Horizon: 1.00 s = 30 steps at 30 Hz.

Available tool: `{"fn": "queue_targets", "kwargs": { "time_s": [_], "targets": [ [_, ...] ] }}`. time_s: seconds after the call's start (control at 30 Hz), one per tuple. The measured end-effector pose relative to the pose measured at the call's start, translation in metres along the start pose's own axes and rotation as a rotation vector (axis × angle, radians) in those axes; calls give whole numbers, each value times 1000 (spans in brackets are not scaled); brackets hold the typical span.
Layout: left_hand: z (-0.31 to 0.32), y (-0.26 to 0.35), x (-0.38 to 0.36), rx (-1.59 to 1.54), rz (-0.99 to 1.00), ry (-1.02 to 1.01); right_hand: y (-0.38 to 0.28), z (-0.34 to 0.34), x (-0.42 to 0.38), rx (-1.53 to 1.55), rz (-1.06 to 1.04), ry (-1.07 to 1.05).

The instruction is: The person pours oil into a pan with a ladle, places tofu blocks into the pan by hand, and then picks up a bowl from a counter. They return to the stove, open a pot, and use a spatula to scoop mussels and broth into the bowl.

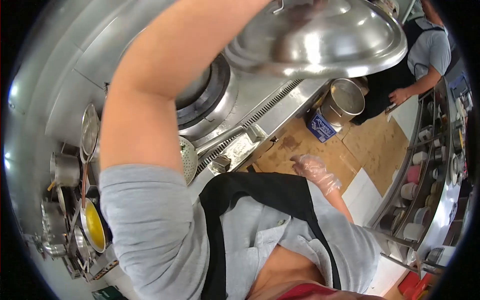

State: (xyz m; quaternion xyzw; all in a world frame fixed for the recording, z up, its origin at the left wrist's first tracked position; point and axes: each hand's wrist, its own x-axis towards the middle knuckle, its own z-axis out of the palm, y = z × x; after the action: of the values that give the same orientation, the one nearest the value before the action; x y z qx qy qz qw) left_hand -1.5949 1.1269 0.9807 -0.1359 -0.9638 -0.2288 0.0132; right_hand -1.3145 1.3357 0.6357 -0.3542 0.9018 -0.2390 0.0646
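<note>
A big domed metal lid (315,40) with a wire handle fills the top of the view, tilted over the counter. My left arm reaches up across the left side toward it, but the hand lies beyond the top edge, so its hold cannot be seen. My right hand (315,172), in a clear plastic glove, hangs beside my body above the brown floor; its fingers are loosely apart with nothing between them. Behind my left forearm is a dark round wok ring (215,95) on the stove. A perforated ladle (188,161) with green bits rests near the counter edge.
A tall metal pot (342,102) stands by a blue box (321,127) on the floor. A person in a dark apron (395,70) stands at the upper right. Shelves (417,200) with dishes line the right. Pots and a yellow-filled pan (94,225) are at left.
</note>
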Motion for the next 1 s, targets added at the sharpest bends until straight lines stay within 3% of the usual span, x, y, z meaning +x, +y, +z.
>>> {"fn": "queue_targets", "kwargs": {
  "time_s": [0.07, 0.1, 0.13, 0.2, 0.3, 0.47, 0.67, 0.77, 1.0],
  "targets": [
    [58, -11, 15, -143, 114, 85, 23, -6, -5, -52, 104, -53],
    [84, -23, 20, 127, 349, 210, 29, -12, -8, -21, 167, -65],
    [77, 6, -28, 186, 267, 88, 38, -13, -10, -18, 170, -58],
    [124, -9, -11, 321, 100, -85, 59, -12, -17, -25, 295, -166],
    [197, -58, -5, 54, 4, -98, 81, -15, -26, 61, 363, -258],
    [267, -128, -7, -55, -216, -89, 122, 0, -33, 135, 356, -338],
    [293, -189, -2, 48, -278, -133, 138, 2, -17, 132, 308, -485],
    [304, -206, -3, 51, -309, -113, 103, -27, 1, -3, 287, -480],
    [343, -216, -6, -34, -390, -36, 88, -44, 21, 30, 113, -408]
  ]
}}
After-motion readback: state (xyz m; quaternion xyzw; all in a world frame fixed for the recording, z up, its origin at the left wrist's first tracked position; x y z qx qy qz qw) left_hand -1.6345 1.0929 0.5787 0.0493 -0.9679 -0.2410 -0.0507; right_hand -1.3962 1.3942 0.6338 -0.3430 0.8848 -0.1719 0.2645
